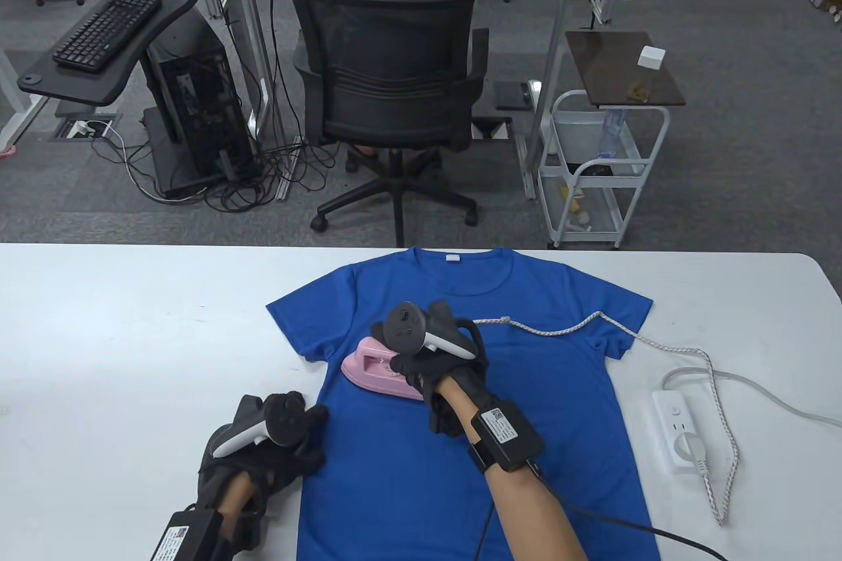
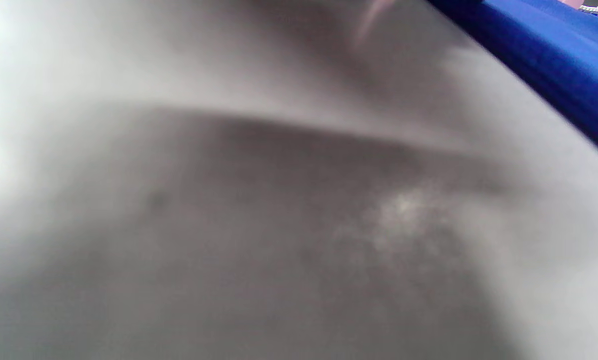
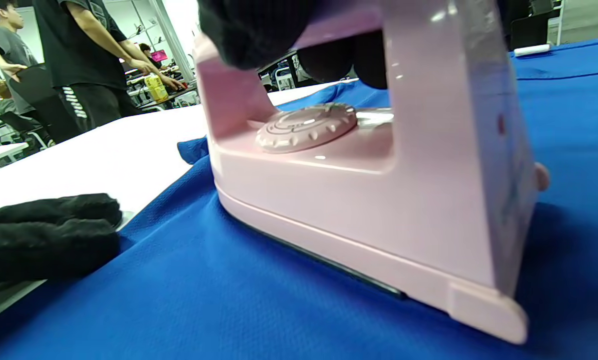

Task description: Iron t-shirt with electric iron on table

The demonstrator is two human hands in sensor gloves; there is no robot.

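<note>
A blue t-shirt (image 1: 473, 429) lies flat on the white table (image 1: 131, 324), collar at the far edge. A pink electric iron (image 1: 376, 369) rests flat on the shirt's left chest area. My right hand (image 1: 427, 350) grips the iron's handle; in the right wrist view my gloved fingers (image 3: 258, 30) wrap the handle of the iron (image 3: 359, 200) on the blue fabric (image 3: 178, 300). My left hand (image 1: 276, 442) rests at the shirt's left edge; its fingers (image 3: 43, 240) lie on the hem. The left wrist view is blurred, showing table and a strip of the shirt (image 2: 554, 55).
The iron's white braided cord (image 1: 658, 350) runs right across the shirt's sleeve to a white power strip (image 1: 681, 433) near the table's right side. An office chair (image 1: 388, 94) and a white cart (image 1: 598, 173) stand beyond the far table edge.
</note>
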